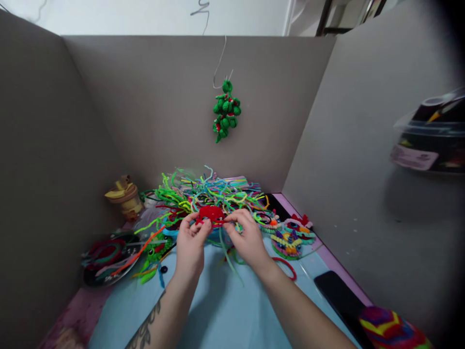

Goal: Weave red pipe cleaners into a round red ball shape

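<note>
Far left: dark round dish (89, 281) with coiled red strands in it, tan pot (130, 206) behind. Next, green figure (160, 248) with eyes, lying on the light blue sheet (221, 310); loose orange strand (145, 249) runs between dish and figure. Best kept clear of the left wrist so nothing snags.

Left hand (191, 242): narrow, thumb and fingers pinched on the left side of the red fuzzy piece (210, 213). Piece is mid-frame, held up between both hands, in front of the multicoloured strand pile (218, 191). This hand looks like the anchor; a steady grip near the edge, not squeezing the middle, should keep the fuzz from flattening.

Right hand (249, 237): narrow too, thumb and forefinger closed at the piece's right edge. Exact contact too small to tell. Small, close-in finger moves should work better than tugging, since a hard pull could skew the shape. Pale green strand (230, 261) hangs below, between the hands; worth keeping out of the grip.

Right: red loop (286, 267) by the right forearm, colourful fuzzy pieces (288, 245) beyond, dark phone-like slab (339, 293) nearer the wearer.
</note>
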Motion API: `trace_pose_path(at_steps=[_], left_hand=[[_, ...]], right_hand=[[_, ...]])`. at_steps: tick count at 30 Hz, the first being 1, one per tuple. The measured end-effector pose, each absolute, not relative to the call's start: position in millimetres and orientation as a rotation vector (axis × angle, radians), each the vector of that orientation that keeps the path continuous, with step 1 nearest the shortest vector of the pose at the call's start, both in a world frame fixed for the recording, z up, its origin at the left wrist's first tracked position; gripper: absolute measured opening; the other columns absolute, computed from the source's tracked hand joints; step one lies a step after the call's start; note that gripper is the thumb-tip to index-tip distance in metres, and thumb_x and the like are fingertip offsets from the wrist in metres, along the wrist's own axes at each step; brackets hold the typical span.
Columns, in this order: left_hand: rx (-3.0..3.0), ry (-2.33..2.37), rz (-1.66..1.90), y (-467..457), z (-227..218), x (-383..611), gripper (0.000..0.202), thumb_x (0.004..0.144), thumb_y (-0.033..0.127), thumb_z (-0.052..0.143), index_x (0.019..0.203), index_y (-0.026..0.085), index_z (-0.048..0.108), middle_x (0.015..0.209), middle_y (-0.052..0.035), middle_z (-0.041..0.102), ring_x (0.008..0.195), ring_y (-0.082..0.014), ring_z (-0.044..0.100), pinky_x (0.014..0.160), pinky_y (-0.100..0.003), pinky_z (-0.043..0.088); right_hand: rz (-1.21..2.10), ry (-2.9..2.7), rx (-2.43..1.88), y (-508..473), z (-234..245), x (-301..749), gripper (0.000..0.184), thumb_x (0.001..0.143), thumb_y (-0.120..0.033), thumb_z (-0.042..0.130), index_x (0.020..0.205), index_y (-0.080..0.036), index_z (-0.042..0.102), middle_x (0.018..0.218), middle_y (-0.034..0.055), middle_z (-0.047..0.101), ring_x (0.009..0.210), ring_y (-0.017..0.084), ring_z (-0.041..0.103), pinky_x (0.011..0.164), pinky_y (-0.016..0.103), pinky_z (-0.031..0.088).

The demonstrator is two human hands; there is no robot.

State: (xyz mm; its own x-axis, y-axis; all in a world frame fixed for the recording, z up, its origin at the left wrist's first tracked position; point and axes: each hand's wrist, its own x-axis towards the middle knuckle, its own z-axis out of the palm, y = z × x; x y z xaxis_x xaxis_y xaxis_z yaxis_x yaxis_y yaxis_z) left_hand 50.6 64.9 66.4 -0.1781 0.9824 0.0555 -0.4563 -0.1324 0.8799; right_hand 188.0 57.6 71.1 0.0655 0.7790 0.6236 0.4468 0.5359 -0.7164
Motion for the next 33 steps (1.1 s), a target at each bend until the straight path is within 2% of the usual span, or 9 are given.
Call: trace_pose_path(at_steps=[8,11,15,18,20,22,27,31,33], left_hand=[[0.780,0.848,1.517,61,72,55,0.055,0.057,0.028,0.080,0.101,0.020,0.048,0.070,0.0031,0.066,0.060,-0.0095,0.062,0.067,-0.023,0.047],[0.771,0.830,1.487,59,72,57,0.056,0.056,0.028,0.081,0.100,0.021,0.048,0.070,0.0033,0.066,0.060,-0.0086,0.061,0.066,-0.022,0.046],[0.790,0.810,1.442,60,67,59,0.056,0.056,0.027,0.081,0.101,0.021,0.048,0.070,0.0039,0.064,0.059,-0.0079,0.059,0.066,-0.022,0.046],[0.862,0.886,1.434,62,60,60,0.053,0.062,0.029,0.077,0.106,0.021,0.048,0.082,-0.0002,0.063,0.066,-0.0102,0.060,0.067,-0.025,0.047],[0.966,1.018,1.539,63,58,59,0.050,0.066,0.031,0.074,0.108,0.022,0.049,0.097,-0.0036,0.060,0.073,-0.0108,0.059,0.068,-0.025,0.047],[1.127,1.144,1.680,63,59,56,0.048,0.069,0.031,0.072,0.110,0.023,0.050,0.102,-0.0040,0.058,0.074,-0.0105,0.057,0.068,-0.024,0.046],[1.540,1.233,1.557,56,66,49,0.033,0.075,0.030,0.066,0.106,0.021,0.059,0.079,-0.0026,0.066,0.069,-0.0145,0.060,0.066,-0.025,0.045],[1.489,1.189,1.465,52,69,53,0.045,0.072,0.029,0.068,0.115,0.020,0.058,0.082,-0.0039,0.070,0.073,-0.0168,0.064,0.066,-0.025,0.047],[1.371,1.136,1.469,52,69,55,0.047,0.070,0.029,0.069,0.115,0.018,0.058,0.076,-0.0022,0.069,0.068,-0.0150,0.063,0.061,-0.023,0.046]], right_hand=[[0.432,-1.473,-1.042,60,69,187,0.012,0.083,-0.022,0.052,0.072,-0.020,0.056,0.084,0.0033,0.056,0.083,0.018,0.054,0.076,0.031,0.044],[0.507,-1.414,-1.042,63,64,187,0.015,0.086,-0.029,0.049,0.074,-0.020,0.054,0.082,0.0027,0.055,0.081,0.017,0.053,0.075,0.030,0.043],[0.715,-1.295,-1.014,66,58,185,0.017,0.088,-0.034,0.047,0.079,-0.021,0.052,0.073,-0.0008,0.053,0.068,0.015,0.050,0.065,0.026,0.043],[0.698,-1.252,-1.014,65,58,185,0.014,0.086,-0.031,0.047,0.077,-0.021,0.050,0.070,-0.0020,0.050,0.064,0.014,0.048,0.061,0.025,0.041],[0.602,-1.279,-1.065,64,60,186,0.012,0.086,-0.027,0.047,0.076,-0.021,0.050,0.070,-0.0014,0.050,0.066,0.015,0.048,0.063,0.026,0.040],[0.489,-1.328,-1.120,63,61,189,0.011,0.085,-0.024,0.046,0.076,-0.020,0.051,0.073,0.0002,0.052,0.071,0.016,0.050,0.067,0.028,0.040],[0.418,-1.376,-1.145,60,65,192,0.011,0.084,-0.020,0.045,0.074,-0.020,0.051,0.075,0.0012,0.053,0.074,0.017,0.051,0.070,0.029,0.040],[0.496,-1.363,-1.112,57,67,185,0.012,0.083,-0.021,0.046,0.072,-0.020,0.050,0.071,-0.0003,0.053,0.070,0.015,0.050,0.066,0.027,0.040],[0.580,-1.370,-1.079,56,68,181,0.011,0.083,-0.023,0.048,0.072,-0.020,0.051,0.070,-0.0009,0.054,0.067,0.014,0.051,0.063,0.026,0.040]])
